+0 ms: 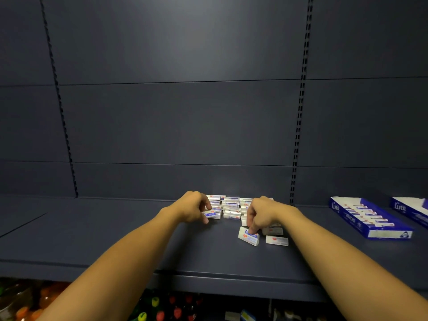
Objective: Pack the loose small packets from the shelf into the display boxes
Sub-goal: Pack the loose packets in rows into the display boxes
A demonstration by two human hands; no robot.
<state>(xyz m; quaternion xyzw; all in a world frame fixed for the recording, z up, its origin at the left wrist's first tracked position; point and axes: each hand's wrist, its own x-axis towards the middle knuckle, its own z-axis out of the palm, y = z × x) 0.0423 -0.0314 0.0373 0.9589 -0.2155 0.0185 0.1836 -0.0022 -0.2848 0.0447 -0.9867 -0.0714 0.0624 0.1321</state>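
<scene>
Packets (230,206) lay heaped between both hands, the left hand (193,208) pinching one packet (212,214) and the right hand's (260,213) curled fingertips pinching another packet (249,237) on the shelf (115,239).

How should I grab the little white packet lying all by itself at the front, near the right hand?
Pinch the lone packet across its two long sides, coming straight down from above. It lies flat on the shelf with its long edges free; the right hand is busy on the tilted packet beside it.
</scene>
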